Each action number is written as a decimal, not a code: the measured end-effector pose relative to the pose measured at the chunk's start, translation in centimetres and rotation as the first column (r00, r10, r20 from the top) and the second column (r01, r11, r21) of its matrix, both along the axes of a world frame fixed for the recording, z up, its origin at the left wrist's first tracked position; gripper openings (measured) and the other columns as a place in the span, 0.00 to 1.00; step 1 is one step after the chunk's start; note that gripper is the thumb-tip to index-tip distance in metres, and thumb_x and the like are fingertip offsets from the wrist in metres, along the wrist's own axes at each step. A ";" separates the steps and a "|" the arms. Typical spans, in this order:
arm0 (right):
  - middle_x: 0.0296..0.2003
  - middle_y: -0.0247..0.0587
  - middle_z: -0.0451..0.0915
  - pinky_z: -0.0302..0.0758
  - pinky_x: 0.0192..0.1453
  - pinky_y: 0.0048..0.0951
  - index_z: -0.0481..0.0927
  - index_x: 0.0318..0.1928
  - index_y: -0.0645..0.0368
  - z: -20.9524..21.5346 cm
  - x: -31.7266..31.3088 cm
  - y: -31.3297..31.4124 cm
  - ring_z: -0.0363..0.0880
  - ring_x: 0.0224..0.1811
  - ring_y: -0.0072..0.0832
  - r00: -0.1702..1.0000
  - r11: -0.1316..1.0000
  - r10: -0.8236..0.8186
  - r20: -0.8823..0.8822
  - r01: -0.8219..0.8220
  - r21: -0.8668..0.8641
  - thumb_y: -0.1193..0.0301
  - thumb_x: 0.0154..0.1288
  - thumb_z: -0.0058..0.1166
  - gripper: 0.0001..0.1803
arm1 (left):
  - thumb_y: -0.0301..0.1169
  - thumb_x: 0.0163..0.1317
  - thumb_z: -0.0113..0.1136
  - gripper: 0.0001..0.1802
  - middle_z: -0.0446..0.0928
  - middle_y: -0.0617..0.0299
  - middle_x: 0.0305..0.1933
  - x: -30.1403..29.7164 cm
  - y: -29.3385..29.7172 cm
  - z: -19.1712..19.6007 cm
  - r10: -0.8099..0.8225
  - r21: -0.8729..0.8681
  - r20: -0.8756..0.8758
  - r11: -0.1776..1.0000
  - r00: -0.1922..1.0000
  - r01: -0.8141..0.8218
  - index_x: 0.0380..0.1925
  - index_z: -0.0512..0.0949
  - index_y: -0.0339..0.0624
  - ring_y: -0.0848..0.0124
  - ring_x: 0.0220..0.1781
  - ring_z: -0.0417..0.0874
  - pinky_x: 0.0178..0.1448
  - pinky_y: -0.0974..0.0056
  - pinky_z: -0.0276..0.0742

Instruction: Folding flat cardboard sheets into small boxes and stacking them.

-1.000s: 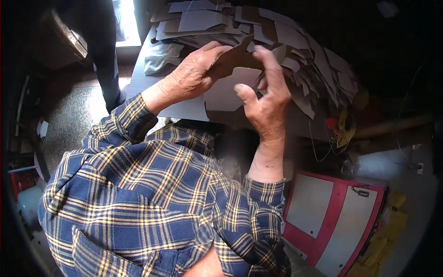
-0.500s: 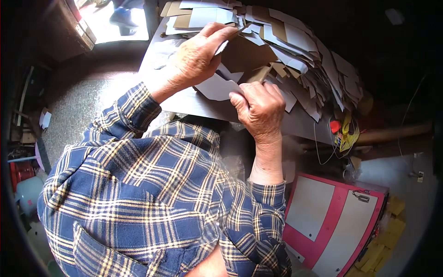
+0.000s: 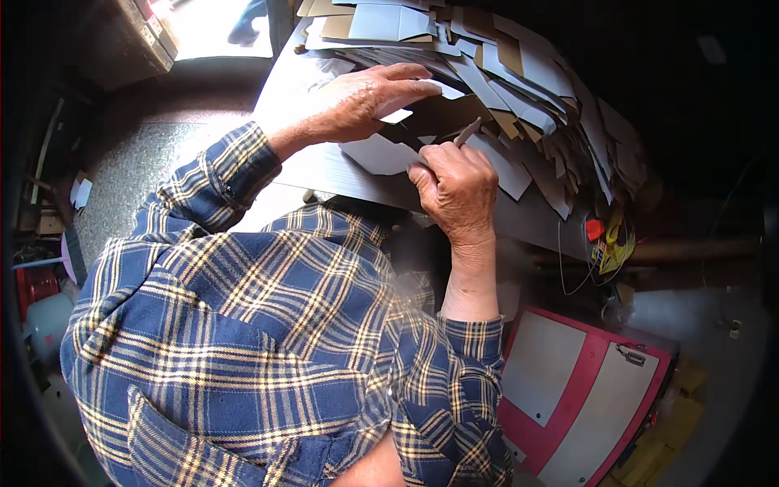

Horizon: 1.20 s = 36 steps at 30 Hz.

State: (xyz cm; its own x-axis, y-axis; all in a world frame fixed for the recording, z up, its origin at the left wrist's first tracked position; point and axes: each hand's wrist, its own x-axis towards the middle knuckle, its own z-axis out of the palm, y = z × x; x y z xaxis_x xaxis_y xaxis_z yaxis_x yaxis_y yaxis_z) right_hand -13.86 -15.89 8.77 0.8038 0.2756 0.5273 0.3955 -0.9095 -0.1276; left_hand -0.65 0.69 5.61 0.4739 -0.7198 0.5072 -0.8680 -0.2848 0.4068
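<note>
Carton [image 3: 445, 116] pinched in right grip [image 3: 456, 191]

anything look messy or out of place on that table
The piled cardboard pieces on the table look askew: they overlap at mixed angles with uneven edges instead of lying squarely stacked. I see no spill.

Glare from the doorway [image 3: 213, 34], upper left; right side dim; haze mid-frame; dark rim.
</note>
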 end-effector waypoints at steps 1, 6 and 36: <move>0.22 0.34 0.74 0.71 0.36 0.36 0.77 0.26 0.54 0.1 -0.1 0.0 0.74 0.27 0.35 1.000 1.000 0.007 -0.007 -0.007 0.008 0.65 0.48 0.66 0.11 | 0.14 0.52 0.60 0.35 0.67 0.53 0.65 0.0 0.0 0.0 -0.008 0.014 -0.003 1.000 1.000 0.008 0.61 0.70 0.49 0.54 0.64 0.72 0.63 0.59 0.76; 0.24 0.34 0.75 0.72 0.37 0.36 0.78 0.27 0.54 0.5 -0.3 -0.3 0.75 0.28 0.36 1.000 1.000 -0.002 -0.018 0.002 0.014 0.66 0.47 0.65 0.10 | 0.12 0.51 0.57 0.34 0.69 0.52 0.64 0.2 0.0 -0.4 -0.053 -0.008 -0.007 0.999 0.999 0.053 0.59 0.72 0.50 0.55 0.64 0.73 0.64 0.58 0.75; 0.30 0.48 0.84 0.77 0.43 0.36 0.59 0.65 0.71 3.8 2.0 1.5 0.85 0.37 0.39 0.713 0.808 -0.586 -0.385 0.473 -0.353 0.54 0.48 0.70 0.51 | 0.14 0.52 0.59 0.30 0.72 0.57 0.61 -1.3 -0.8 -0.9 -0.195 -0.198 -0.062 0.964 0.979 0.180 0.56 0.71 0.45 0.57 0.62 0.73 0.65 0.56 0.71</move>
State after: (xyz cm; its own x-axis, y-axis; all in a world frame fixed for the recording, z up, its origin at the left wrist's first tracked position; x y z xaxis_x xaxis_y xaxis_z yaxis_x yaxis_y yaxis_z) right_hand -11.83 -14.37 12.58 0.9765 -0.2114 0.0429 -0.2137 -0.9751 0.0598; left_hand -1.96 -0.07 4.73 0.3847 -0.6935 0.6092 -0.8605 -0.0307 0.5085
